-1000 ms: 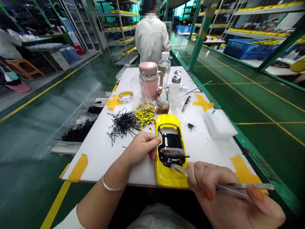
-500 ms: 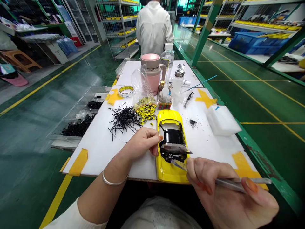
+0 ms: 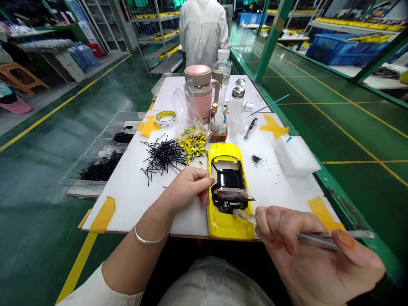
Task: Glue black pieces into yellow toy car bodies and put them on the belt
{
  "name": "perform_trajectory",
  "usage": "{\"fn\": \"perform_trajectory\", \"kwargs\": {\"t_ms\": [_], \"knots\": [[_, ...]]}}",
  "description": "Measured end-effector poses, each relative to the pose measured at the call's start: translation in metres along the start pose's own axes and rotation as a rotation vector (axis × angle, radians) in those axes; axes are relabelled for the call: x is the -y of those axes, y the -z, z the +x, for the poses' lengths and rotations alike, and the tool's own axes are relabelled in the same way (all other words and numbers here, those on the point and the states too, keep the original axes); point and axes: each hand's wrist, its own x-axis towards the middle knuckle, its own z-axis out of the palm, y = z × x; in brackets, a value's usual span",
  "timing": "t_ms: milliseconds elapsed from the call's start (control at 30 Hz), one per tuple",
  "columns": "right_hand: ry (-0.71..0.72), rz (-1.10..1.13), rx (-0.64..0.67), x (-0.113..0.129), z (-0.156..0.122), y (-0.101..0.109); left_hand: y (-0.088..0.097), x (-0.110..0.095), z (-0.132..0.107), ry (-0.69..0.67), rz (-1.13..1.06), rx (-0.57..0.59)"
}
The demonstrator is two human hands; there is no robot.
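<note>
Green-floored workshop (image 3: 32, 182), racks (image 3: 159, 38) behind, co-worker in white (image 3: 204, 36) facing away past the far end of the white surface (image 3: 130, 204). Toy car (image 3: 229, 227) sits at the near edge of the surface, about mid-width, long axis running near to far.

Status, judged from how it lies: partly built. Done: yellow shell in one piece, black roof (image 3: 230, 178) in position, small fittings visible in the dark bay (image 3: 227, 206) at the near end. Open: clear film (image 3: 234, 195) spans the car just near of the roof, its right end poking past the side, so doesn't look seated flush. Far opening shows white through it, no pane that I can make out.

Left hand (image 3: 188, 187): fingers curled, thumb and index together at the car's left edge; can't tell if anything is between them. Right hand (image 3: 306, 263): clamped on syringe (image 3: 245, 215), with tweezers (image 3: 318, 241) also in the grip. Syringe tip at the bay's near edge, contact unclear.

Loose: black rods (image 3: 164, 155) and yellow-black chips (image 3: 195, 146) far left of the car, black crumbs (image 3: 256, 160) to its right.
</note>
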Motion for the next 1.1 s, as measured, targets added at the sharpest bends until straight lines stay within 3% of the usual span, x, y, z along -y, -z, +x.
{"fn": "perform_trajectory", "kwargs": {"t_ms": [233,400,800,1100], "knots": [[-0.046,-0.032,-0.118,0.021,-0.003,0.021,0.000,-0.001,0.000,-0.010,0.000,-0.001],[-0.039,-0.056,-0.162,0.027,-0.003,0.024,0.000,-0.001,0.000,-0.011,-0.004,0.004],[-0.076,-0.112,-0.066,0.032,0.003,0.024,0.001,0.000,-0.001,-0.003,-0.001,0.008],[-0.233,-0.266,0.195,0.045,0.023,0.013,0.000,-0.001,0.001,0.009,0.000,0.008]]}}
